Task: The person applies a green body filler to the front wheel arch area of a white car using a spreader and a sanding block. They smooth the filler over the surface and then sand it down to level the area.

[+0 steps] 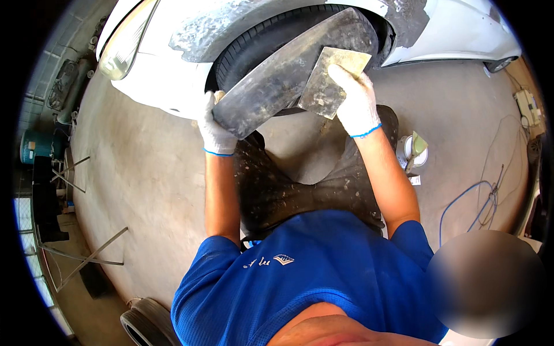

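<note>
1. The left hand (214, 128), in a white knit glove with a blue cuff, is closed around the lower end of a long grey mixing board (288, 72) smeared with filler; the fingers wrap its edge at about 9 o'clock of the board.
2. The board slants from the left hand up toward 1 o'clock, lying across the front of the black tyre (259, 43) in the wheel arch.
3. The right hand (355, 98), gloved the same way, is closed on a flat metal spreader (326, 86), with a finger laid along its upper edge.
4. The spreader's blade lies against the board's face, at about 4 o'clock of the board's middle.
5. Above, at 12 o'clock, is the white car fender (173, 63) with a grey patch of filler (231, 26) along the arch.
6. At 3 o'clock of the right forearm, an open white tin (411, 151) stands on the concrete floor (144, 190).
7. A blue cable (461, 202) runs over the floor at 4 o'clock.
</note>
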{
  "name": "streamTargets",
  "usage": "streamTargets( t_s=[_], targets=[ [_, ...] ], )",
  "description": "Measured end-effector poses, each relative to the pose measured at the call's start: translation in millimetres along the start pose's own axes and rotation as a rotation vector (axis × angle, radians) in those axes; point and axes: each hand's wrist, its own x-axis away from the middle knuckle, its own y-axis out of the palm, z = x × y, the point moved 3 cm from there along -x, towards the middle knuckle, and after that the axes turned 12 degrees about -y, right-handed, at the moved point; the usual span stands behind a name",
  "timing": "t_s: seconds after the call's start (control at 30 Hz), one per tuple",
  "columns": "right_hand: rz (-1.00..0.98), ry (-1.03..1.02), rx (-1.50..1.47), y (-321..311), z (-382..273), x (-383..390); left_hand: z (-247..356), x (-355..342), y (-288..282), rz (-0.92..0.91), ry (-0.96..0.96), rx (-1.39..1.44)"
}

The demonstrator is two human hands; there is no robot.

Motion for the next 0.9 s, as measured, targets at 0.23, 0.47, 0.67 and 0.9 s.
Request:
streamTargets(
  t_s=[0.23, 0.47, 0.67, 0.9],
  targets=[
    [-0.081, 0.223, -0.166, 10.0, 20.0, 23.1, 21.7, 13.6, 47.4, -0.977, -0.238, 0.167],
    [-0.247, 0.467, -0.219, 58.2, 40.9, 86.3, -29.8, -5.7, 95.8, -1.033, -0.46, -0.03],
    [-0.398, 0.218, 0.336, 60.9, 16.2, 84.0, -28.8, -31.9, 65.8, -1.047, -0.374, 0.283],
    [-0.862, -1.06, 1.104, 128.0, 16.9, 131.6, -52.0, -39.6, 78.8, -0.851, -0.487, 0.322]
  ],
)
